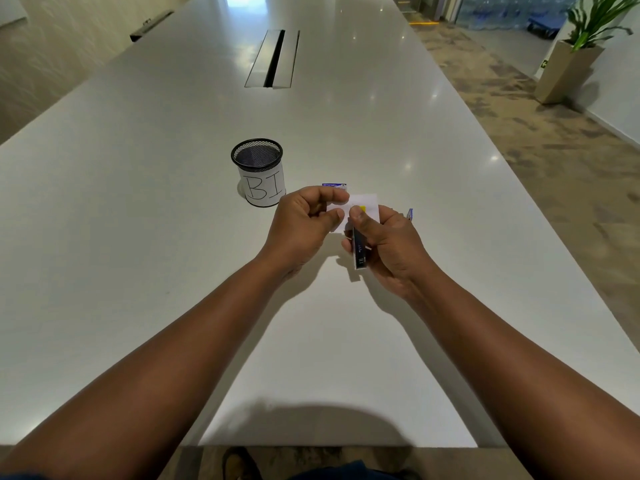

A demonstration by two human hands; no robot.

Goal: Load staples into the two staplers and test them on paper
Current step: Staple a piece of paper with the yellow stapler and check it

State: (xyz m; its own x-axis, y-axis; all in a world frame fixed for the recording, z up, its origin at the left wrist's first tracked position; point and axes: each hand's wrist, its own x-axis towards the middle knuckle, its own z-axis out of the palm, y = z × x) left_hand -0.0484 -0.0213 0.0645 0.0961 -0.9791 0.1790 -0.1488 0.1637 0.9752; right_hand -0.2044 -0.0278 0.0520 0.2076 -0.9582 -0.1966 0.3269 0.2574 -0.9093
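Just right of the frame's centre, your right hand (388,247) gripped a small dark stapler (358,249), fingers curled round it and thumb laid along its top, the stapler's near end pointing toward the lower edge of the frame. Its far end met a small white paper (367,202) with a yellow mark on it (whether the stapler's mouth was over the paper's edge could not be told, since your thumb hid that spot). Your left hand (304,223) pinched the left side of that paper between thumb and curled fingers, so the two hands were close together, nearly touching.

Behind the paper, a little blue-and-white box (334,186) peeked out above your left fingers, and a small blue item (410,214) showed just past your right hand; too little of either was visible to name it.

To the upper left of the hands, a black mesh pen cup (258,171) with a white label reading "BI" stood upright on the white desk (173,237). Farther up the frame, a cable hatch (273,58) lay in the desk's middle, and a potted plant (581,46) stood on the floor at the upper right.
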